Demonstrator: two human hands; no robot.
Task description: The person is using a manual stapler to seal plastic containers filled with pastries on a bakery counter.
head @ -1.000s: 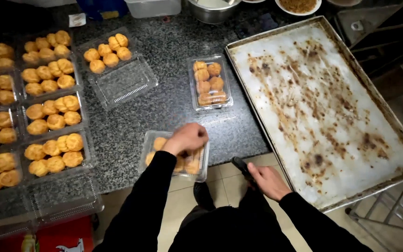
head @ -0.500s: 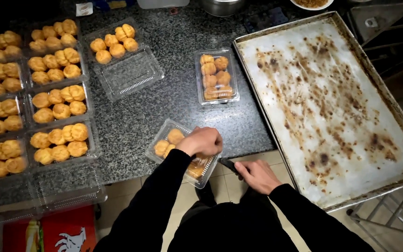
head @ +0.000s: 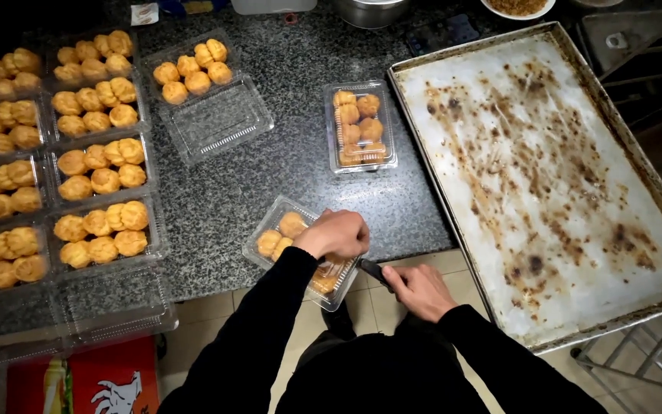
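Note:
A clear plastic box of golden round pastries sits skewed at the counter's front edge, partly overhanging it. My left hand lies curled on top of its right half and presses the lid down, hiding the pastries beneath. My right hand is just right of the box, below the counter edge, gripping a small dark tool. The tool's tip points at the box's near right corner. I cannot tell what kind of tool it is.
A large stained baking tray fills the right side. A closed box of pastries stands mid-counter, and an open box with its lid flat lies behind. Several open filled boxes line the left. A red carton is at lower left.
The box has turned and slid a little right along the counter edge. My left hand shifted to its right half, and my right hand brought the dark tool up to its corner.

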